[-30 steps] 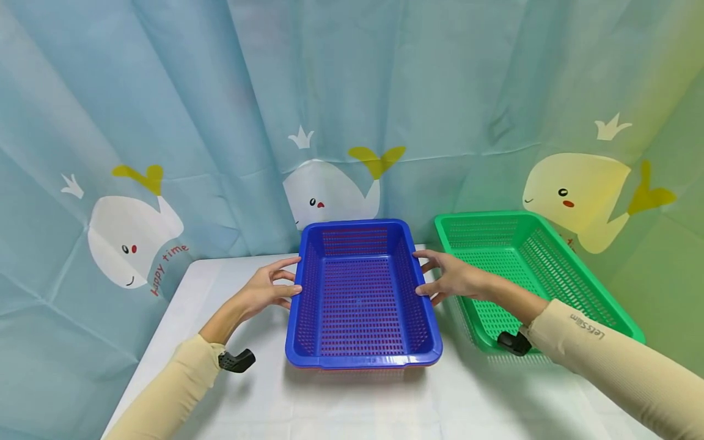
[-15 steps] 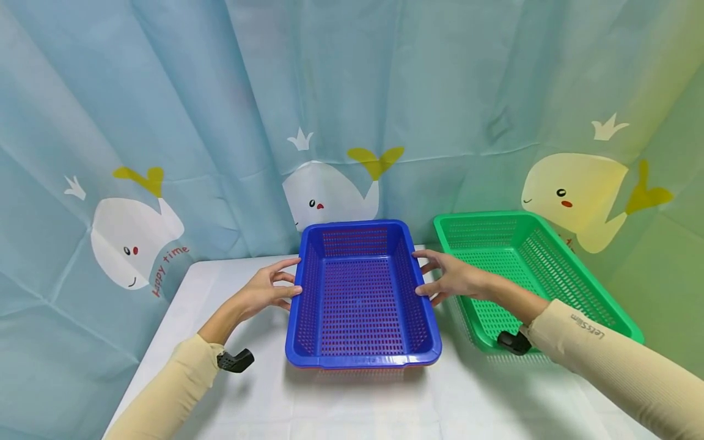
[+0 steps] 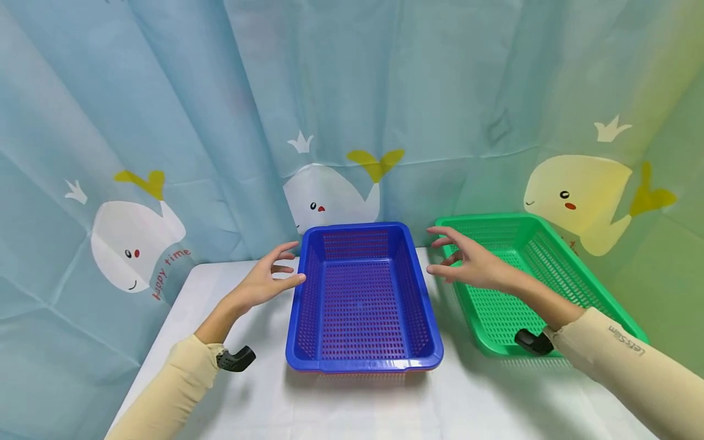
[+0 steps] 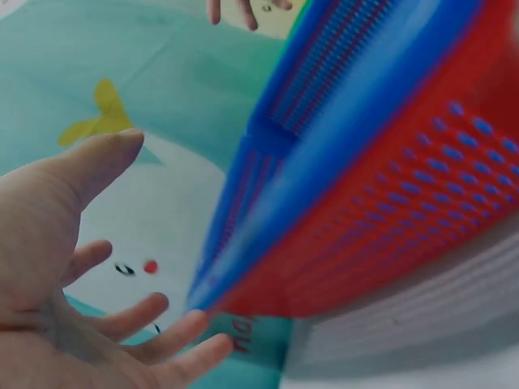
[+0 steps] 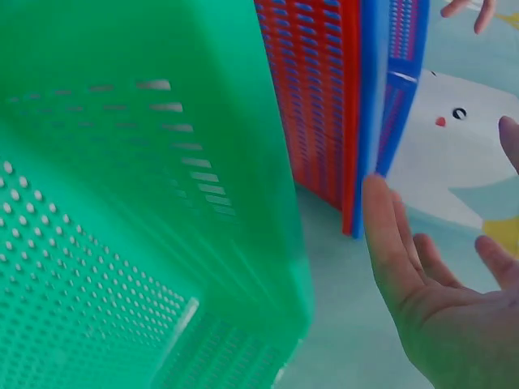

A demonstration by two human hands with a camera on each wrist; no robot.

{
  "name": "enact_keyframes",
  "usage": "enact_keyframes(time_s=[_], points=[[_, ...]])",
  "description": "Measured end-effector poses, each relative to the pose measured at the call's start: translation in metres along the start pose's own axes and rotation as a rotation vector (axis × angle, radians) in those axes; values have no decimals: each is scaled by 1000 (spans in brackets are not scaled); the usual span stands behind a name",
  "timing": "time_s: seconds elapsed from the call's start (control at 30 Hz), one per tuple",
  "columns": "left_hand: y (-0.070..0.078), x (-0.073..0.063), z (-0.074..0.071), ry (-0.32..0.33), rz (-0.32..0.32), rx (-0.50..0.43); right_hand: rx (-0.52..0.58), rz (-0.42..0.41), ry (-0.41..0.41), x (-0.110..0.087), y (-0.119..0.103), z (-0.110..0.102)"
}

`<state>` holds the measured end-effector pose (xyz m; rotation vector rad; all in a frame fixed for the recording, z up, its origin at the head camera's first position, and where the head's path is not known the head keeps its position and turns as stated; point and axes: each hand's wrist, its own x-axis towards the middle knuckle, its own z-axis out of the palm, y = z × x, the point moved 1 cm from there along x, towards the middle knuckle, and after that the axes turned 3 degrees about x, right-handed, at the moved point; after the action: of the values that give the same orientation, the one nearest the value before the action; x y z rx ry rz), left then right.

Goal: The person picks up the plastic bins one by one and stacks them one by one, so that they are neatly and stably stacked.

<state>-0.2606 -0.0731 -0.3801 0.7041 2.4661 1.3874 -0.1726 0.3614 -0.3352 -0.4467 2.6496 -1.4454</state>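
Note:
A blue slotted plastic basket (image 3: 360,305) stands nested in a red one (image 4: 389,211), in the middle of the table. My left hand (image 3: 258,287) hovers at the blue basket's left rim, fingers spread and thumb raised; in the left wrist view it holds nothing. To the right of the nested pair, my right hand (image 3: 481,266) is in the air with relaxed fingers, apart from the blue rim. Below that hand lies a green slotted basket (image 3: 561,263), partly covered by the hand and forearm.
The white table (image 3: 363,406) bears all the baskets. A blue curtain (image 3: 220,122) with printed whales hangs close behind them. Each wrist carries a small black camera mount, such as the left one (image 3: 236,359).
Both hands have let go of the blue basket's rims. My right hand has moved right and up, towards the green basket; the left has opened and shifted slightly. The baskets stay in place.

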Motion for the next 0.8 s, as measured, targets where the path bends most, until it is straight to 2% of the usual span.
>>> enact_keyframes(time_s=[0.13, 0.27, 0.57, 0.8], points=[[15, 2, 3, 35, 69, -10, -113, -98, 95, -5, -5, -7], [27, 3, 7, 52, 120, -29, -137, -155, 159, -6, -5, -11], [37, 9, 18, 53, 149, -41, -211, -218, 232, -19, 3, -18], [51, 17, 32, 45, 182, -36, -297, -215, 298, -36, 13, -42]])
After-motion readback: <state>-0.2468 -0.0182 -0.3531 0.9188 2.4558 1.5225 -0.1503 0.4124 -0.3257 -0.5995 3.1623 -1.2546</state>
